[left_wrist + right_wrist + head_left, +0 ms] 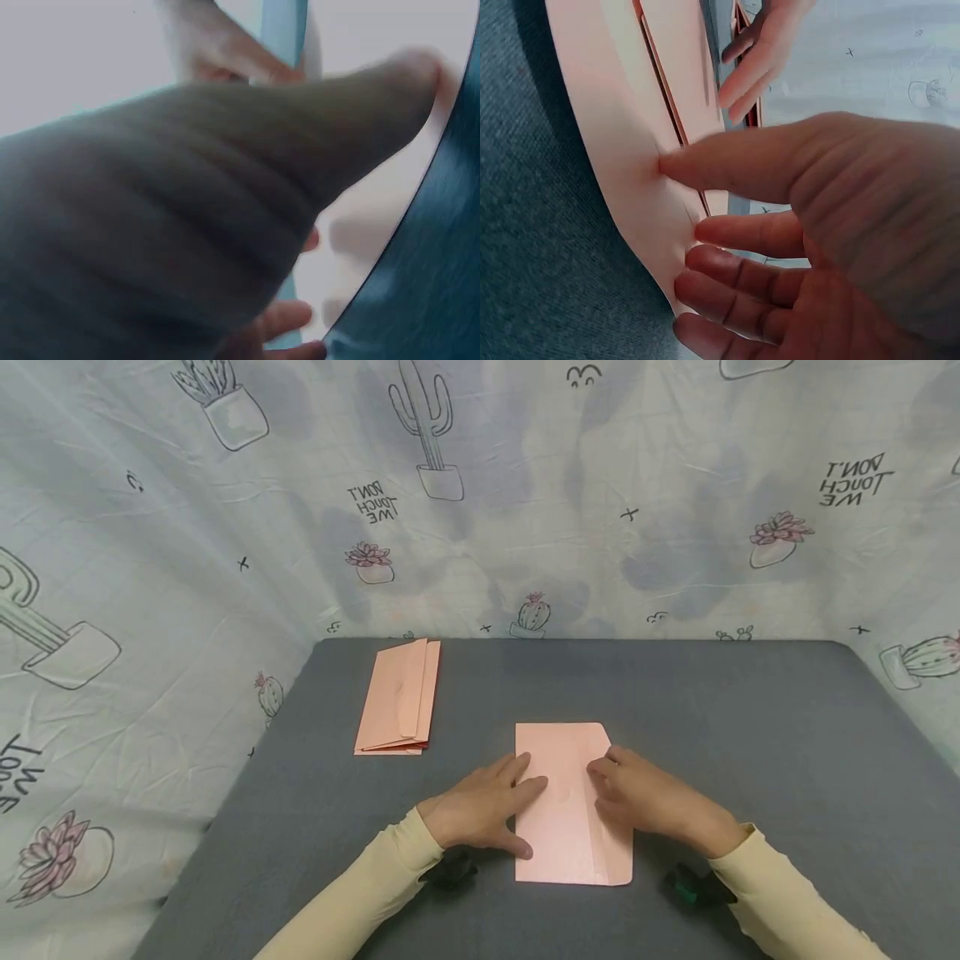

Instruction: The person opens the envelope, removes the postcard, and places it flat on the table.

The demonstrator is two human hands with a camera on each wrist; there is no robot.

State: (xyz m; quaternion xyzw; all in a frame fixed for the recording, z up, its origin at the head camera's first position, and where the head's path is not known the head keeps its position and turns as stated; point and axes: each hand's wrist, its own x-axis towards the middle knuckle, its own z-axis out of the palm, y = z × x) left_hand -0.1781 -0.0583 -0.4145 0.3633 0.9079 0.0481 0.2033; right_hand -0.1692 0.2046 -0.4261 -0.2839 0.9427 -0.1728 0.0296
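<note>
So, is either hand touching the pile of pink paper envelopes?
No, the left hand and right hand are both at the single flat pink paper envelope, apart from that pile.

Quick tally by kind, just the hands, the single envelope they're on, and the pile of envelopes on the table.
Hands: 2, left hand and right hand
Single envelope: 1
Pile of envelopes: 1, though I can't tell how many are in it
Total: 4, counting the pile as one
</note>
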